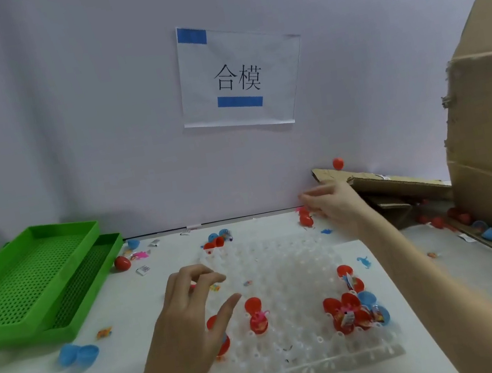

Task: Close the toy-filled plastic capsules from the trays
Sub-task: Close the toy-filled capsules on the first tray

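Wall sign (240,75): I read "合模" | left hand (189,319): relaxed, holding nothing, over clear tray (301,369) | right hand (334,204): fingers spread, empty, near airborne red capsule (338,163)

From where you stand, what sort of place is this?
Likely a small toy-packing workstation: a clear capsule tray holding open red capsules, a paper wall sign naming the station, stacked green mesh trays and a cardboard carton collecting finished capsules.
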